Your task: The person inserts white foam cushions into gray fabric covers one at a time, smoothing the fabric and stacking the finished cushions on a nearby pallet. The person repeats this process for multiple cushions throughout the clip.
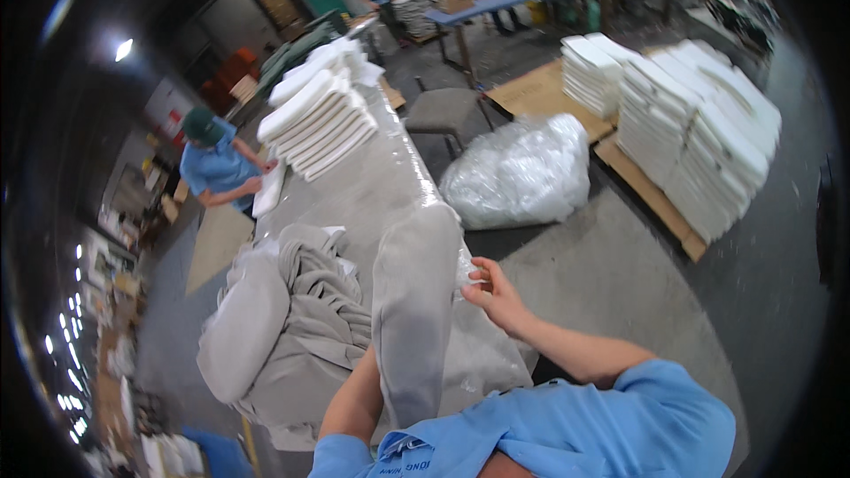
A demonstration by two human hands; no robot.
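A long grey fabric-covered cushion [414,301] with a rounded far end stands out in front of me over the table. My left forearm [357,398] goes behind its near left side, and the cushion hides that hand. My right hand [493,295] is just right of the cushion at the table's edge, apart from it, with fingers spread and slightly bent, holding nothing. Left of the cushion lies a heap of crumpled grey fabric covers [323,319], with another smooth grey padded piece [243,327] on its left side.
The plastic-covered table [390,177] runs away from me, bearing stacked white pads [319,128]. A co-worker [217,159] handles a white pad at its left side. To the right are a chair [447,113], a clear plastic bundle [522,173] and tall white stacks [695,124] on cardboard.
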